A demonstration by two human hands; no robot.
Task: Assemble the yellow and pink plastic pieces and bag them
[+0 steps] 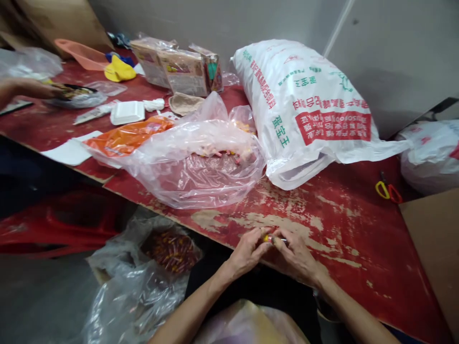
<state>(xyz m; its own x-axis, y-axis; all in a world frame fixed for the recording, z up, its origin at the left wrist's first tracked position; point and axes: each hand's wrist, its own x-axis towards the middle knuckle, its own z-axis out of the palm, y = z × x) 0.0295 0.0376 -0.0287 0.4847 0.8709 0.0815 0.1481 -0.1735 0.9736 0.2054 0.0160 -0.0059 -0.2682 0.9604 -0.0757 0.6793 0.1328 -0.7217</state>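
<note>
Close together at the table's front edge, both my hands have their fingertips drawn in. My left hand (247,251) pinches a small yellow-and-pink piece (267,238), too small to make out its kind. The fingers of my right hand (297,255) are closed at the piece's other side, and a small shiny dark bit (284,240) shows by them. Beyond my hands lies a clear plastic bag (201,177) with small pink and yellow pieces inside. Below the edge, to the left of my lap, an open plastic bag (125,286) holds many small red-and-yellow pieces (172,251).
A big white printed sack (315,100) leans on the worn red table (358,215). Scissors (389,191) and a cardboard box (435,243) are at right. Packaged boxes (182,71), an orange bag (132,136) and another person's hand (39,90) are at left.
</note>
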